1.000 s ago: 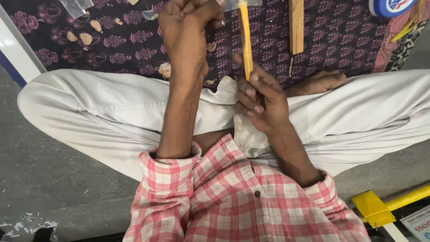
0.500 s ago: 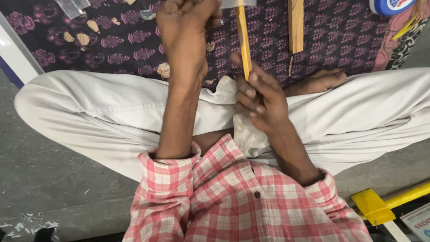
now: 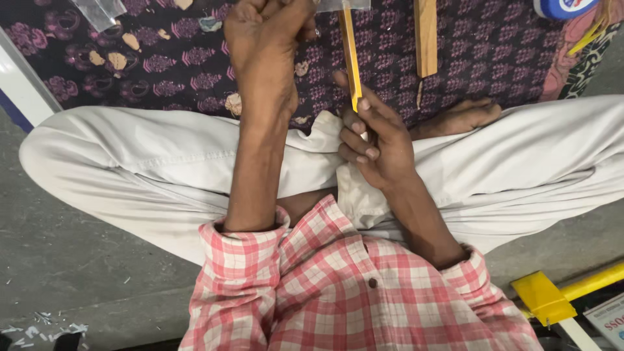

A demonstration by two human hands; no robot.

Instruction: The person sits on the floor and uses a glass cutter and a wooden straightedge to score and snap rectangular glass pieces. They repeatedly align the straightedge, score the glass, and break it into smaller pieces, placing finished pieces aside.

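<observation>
Right hand [image 3: 377, 140] pinches the yellow stick's [image 3: 349, 55] lower end; left hand [image 3: 266, 39], at eleven o'clock, clenches something unclear. Work looks midway, wooden strip [image 3: 426, 36] untouched.

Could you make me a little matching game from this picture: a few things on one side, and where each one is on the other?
Things:
1. yellow stick
2. wooden strip
3. yellow tool
4. patterned cloth

Places:
A. lying on the cloth, top right
B. pinched in the right hand
C. spread over the floor beyond the knees
D. on the floor, bottom right

Pairs: 1-B, 2-A, 3-D, 4-C
</observation>
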